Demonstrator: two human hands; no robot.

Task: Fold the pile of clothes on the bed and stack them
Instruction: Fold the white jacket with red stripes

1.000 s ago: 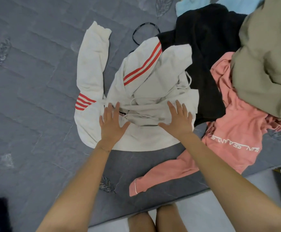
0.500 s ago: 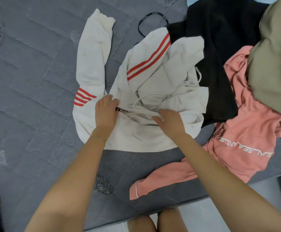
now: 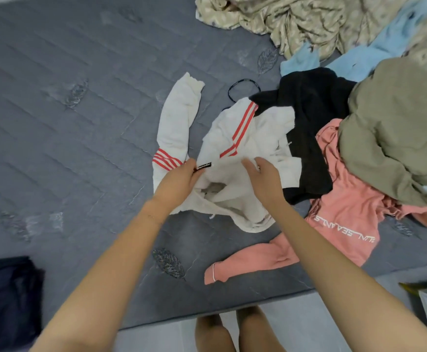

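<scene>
Both on hoodie (image 3: 258, 130): left hand (image 3: 179, 179) pinch at unreadable black label (image 3: 203, 166), right hand (image 3: 264, 174) unclear.

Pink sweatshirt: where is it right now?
Head view, right side: the pink sweatshirt lies on the grey bed near its front edge, right of the white hoodie, beside the black garment and partly under the olive garment.

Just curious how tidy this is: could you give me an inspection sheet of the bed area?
Surface: grey quilted bed.
Job's things: white hoodie being handled; pink sweatshirt, black garment, olive garment and blue garment piled to its right; dark garment lies apart, near left.
Clutter: black band, patterned cloth at far edge.
Hands: left hand and right hand both grip the hoodie.
Cables: nothing seen.
Surroundings: pale floor at the bed's edge.
</scene>
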